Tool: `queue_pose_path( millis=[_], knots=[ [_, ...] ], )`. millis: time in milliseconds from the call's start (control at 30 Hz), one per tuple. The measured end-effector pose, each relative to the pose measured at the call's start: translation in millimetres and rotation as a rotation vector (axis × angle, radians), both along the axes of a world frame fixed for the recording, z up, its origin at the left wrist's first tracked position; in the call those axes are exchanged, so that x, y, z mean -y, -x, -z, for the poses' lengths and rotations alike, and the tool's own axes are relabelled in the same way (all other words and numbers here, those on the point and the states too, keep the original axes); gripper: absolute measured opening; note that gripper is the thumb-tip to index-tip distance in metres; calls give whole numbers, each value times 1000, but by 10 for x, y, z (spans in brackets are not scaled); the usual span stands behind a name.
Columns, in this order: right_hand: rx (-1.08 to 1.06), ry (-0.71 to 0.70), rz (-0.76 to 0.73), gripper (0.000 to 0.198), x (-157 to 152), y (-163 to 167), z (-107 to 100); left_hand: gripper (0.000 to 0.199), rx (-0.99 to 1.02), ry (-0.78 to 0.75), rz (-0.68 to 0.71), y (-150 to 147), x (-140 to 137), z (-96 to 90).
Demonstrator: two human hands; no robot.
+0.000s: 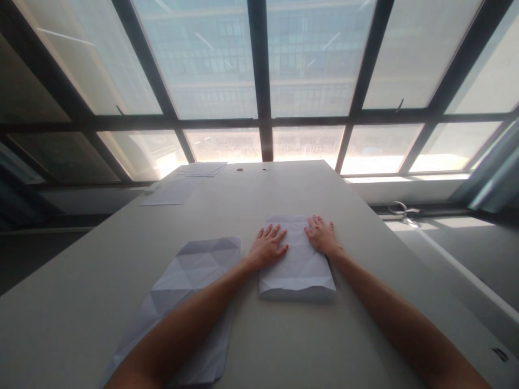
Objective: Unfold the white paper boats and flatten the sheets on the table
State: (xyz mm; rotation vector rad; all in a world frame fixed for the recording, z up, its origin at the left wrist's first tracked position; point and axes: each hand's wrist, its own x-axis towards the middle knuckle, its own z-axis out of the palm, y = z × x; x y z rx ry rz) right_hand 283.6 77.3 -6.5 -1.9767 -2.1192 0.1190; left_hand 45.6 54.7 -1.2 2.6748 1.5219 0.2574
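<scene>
Folded sheet of paper (298,265) lies flat on the table (365,335), straight ahead of me, a little right of centre. White, doubled over: the near edge is a soft rounded fold that lifts slightly and casts a thin shadow, the far edge lies flatter. Faint diagonal creases cross its upper face.

My left hand (267,246) rests on the paper's far left corner, fingers spread wide, palm down, gripping nothing. My right hand (321,235) does the same on the far right corner, fingers fanned, flat, holding nothing. Both press rather than pinch.

Progress, as I judge it: the main fold is made and the halves are laid together, but the near fold looks puffy (not yet sharpened), so flattening and creasing seem to remain. No finished shape shows.

Just to the left, under my left forearm, a second sheet (182,302) lies opened out, covered with a grid of triangular creases, near the folded one but not touching it as far as I can tell.

Farther off, at the table's far left corner, loose flat papers (182,183). Beyond the table edge, a wall of dark-framed windows (259,70), bright daylight.
</scene>
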Motion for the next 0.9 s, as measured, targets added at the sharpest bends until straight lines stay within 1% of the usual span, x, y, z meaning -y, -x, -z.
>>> queue_pose_path(
  millis=[67,133,167,233,300,367,400,467,533,600,667,767,900],
  knots=[
    [-3,-62,18,54,23,17,-28,62,3,5,-1,-1,0,1],
    [-11,-167,22,52,56,55,-72,62,5,11,-3,-1,0,3],
    [-21,-223,3,51,77,82,-96,62,6,12,-3,-2,0,4],
    [-52,-292,-100,48,124,149,-130,62,8,9,-2,-3,0,10],
    [-82,-266,-260,47,175,229,-135,62,13,-4,-4,-3,-3,20],
    [-83,-165,-404,48,218,308,-111,61,32,-20,-36,-4,-13,32],
    [-74,-110,-448,49,233,340,-94,60,49,-28,-64,-5,-20,36],
    [-54,-37,-475,51,242,377,-61,57,86,-40,-125,-9,-30,37],
    [-43,-17,-449,53,226,373,-39,54,106,-62,-137,-19,-27,25],
    [-35,-18,-406,55,190,337,-31,51,104,-83,-60,-36,-5,3],
    [-24,-11,-356,55,144,284,-29,51,94,-64,83,-55,31,-24],
    [-9,9,-288,55,76,211,-28,58,77,12,293,-69,90,-72],
    [1,18,-248,56,21,161,-32,65,39,47,432,-56,146,-148]
  ],
)
